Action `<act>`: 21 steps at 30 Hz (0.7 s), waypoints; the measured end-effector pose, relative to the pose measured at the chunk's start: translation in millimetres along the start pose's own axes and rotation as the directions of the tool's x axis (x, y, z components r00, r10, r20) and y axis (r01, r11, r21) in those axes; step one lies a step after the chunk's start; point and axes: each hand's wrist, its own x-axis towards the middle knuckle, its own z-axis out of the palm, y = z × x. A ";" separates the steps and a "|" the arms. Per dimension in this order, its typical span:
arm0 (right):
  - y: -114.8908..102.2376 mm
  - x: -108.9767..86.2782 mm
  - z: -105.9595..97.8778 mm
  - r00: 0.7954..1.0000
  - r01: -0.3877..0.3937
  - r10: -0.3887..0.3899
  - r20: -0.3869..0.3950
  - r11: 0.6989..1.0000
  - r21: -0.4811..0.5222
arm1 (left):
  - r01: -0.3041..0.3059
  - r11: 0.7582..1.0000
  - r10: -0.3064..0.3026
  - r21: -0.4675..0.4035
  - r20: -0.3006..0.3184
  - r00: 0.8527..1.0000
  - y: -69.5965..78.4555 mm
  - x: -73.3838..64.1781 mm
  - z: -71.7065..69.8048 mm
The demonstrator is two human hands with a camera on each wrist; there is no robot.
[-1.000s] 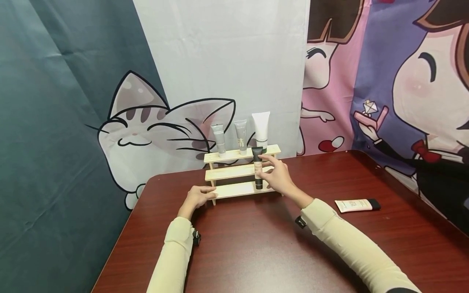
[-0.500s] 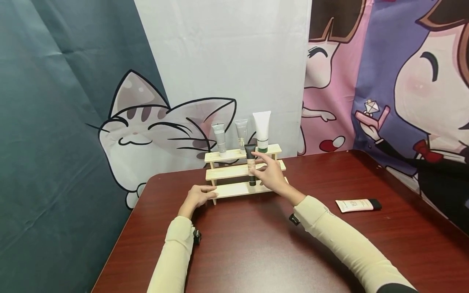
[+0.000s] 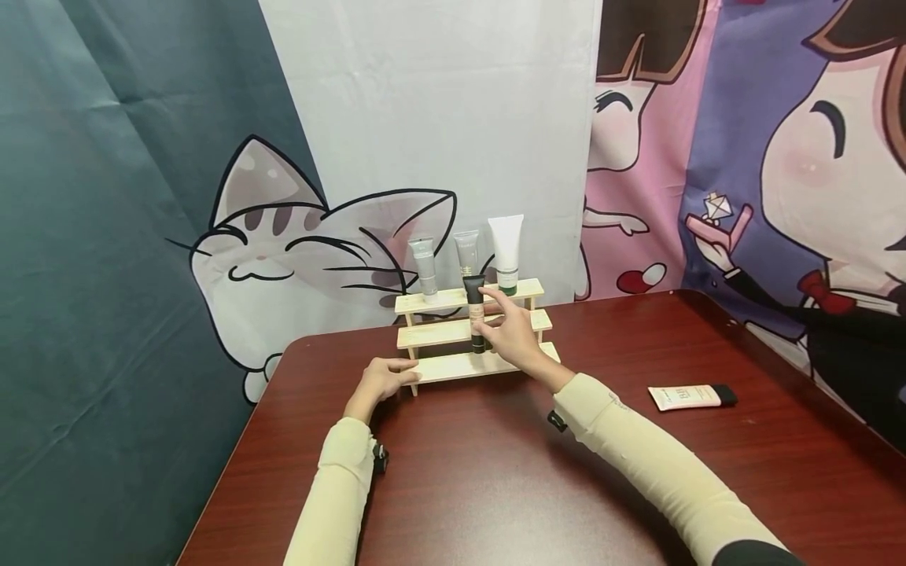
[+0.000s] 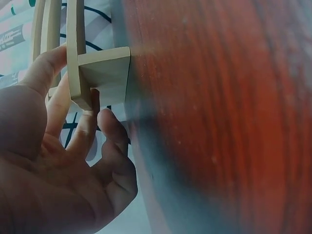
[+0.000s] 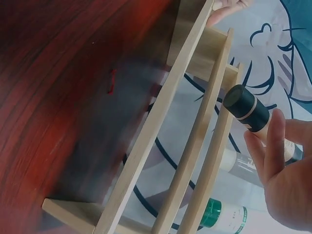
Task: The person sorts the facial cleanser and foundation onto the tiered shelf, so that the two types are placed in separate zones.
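A three-step wooden display stand (image 3: pixel 446 367) sits near the back of the table. At its lower left end my left hand (image 3: pixel 381 380) grips the bottom shelf, thumb on top and fingers beneath in the left wrist view. My right hand (image 3: pixel 515 336) pinches a slim cosmetic tube (image 3: pixel 476 313) with black ends and a beige middle. The tube is upright, cap down, in front of the stand's middle; the right wrist view shows its dark cap (image 5: pixel 246 107) apart from the shelves. On the top shelf stand a grey tube (image 3: pixel 425 269), a clear-grey tube (image 3: pixel 467 250) and a white tube (image 3: pixel 506 242).
A beige tube with a black cap (image 3: pixel 690 397) lies flat on the red-brown table (image 3: pixel 481 472), right of the stand. Behind the table hangs a cartoon-printed cloth (image 3: pixel 425 102), close to the back edge.
My right hand has carried the black-ended tube leftward and slightly up along the front of the stand. My left hand keeps its grip on the bottom shelf.
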 end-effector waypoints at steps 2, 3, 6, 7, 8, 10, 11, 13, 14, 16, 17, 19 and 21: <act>-0.3 1.6 2.7 1.000 0.010 -0.010 -0.006 1.000 0.009 | 0.004 1.000 -0.004 0.003 -0.001 1.000 0.0 0.5 0.2; -0.5 2.4 4.1 1.000 0.015 -0.015 -0.008 1.000 0.009 | 0.007 1.000 -0.007 0.004 0.000 1.000 -0.1 0.7 0.4; -1.6 4.7 8.2 0.999 0.026 -0.026 -0.020 1.000 -0.007 | 0.013 1.000 -0.013 0.000 -0.001 1.000 -0.2 0.8 1.0; -1.7 5.4 9.6 0.999 0.026 -0.026 -0.023 1.000 -0.013 | 0.013 1.000 -0.013 0.001 -0.003 1.000 -0.2 0.6 1.1; -1.6 6.2 11.2 0.999 0.026 -0.027 -0.028 0.999 -0.019 | 0.011 1.000 -0.011 0.002 -0.005 1.000 -0.2 0.3 1.2; -1.2 7.8 14.2 0.999 0.018 -0.019 -0.039 1.000 -0.022 | 0.009 1.000 -0.009 -0.005 -0.002 1.000 -0.4 -0.4 1.2; -1.1 8.4 15.5 0.999 0.011 -0.012 -0.045 1.000 -0.018 | 0.008 1.000 -0.008 -0.009 -0.002 1.000 -0.3 -0.7 1.2; -0.3 9.5 18.5 0.999 -0.012 0.012 -0.051 1.000 0.004 | 0.006 1.000 -0.006 -0.020 0.003 1.000 -0.5 -1.2 1.1; -0.1 9.9 19.8 0.998 -0.021 0.022 -0.054 1.000 0.016 | 0.006 1.000 -0.006 -0.025 0.005 1.000 -0.7 -1.4 1.0; 0.2 10.6 22.5 0.998 -0.044 0.046 -0.052 0.998 0.039 | 0.011 0.999 -0.011 -0.038 0.009 1.000 -1.2 -1.2 1.1; 0.4 10.9 23.9 0.997 -0.053 0.056 -0.052 0.997 0.051 | 0.011 0.999 -0.010 -0.040 0.010 1.000 -1.5 -1.1 1.2; 1.0 11.6 26.8 0.996 -0.071 0.074 -0.047 0.995 0.064 | 0.008 0.999 -0.007 -0.037 0.009 1.000 -2.1 -1.0 0.9; 1.1 11.8 29.4 0.996 -0.082 0.085 -0.040 0.994 0.074 | 0.016 0.999 -0.016 -0.042 0.011 1.000 -2.4 -1.0 1.0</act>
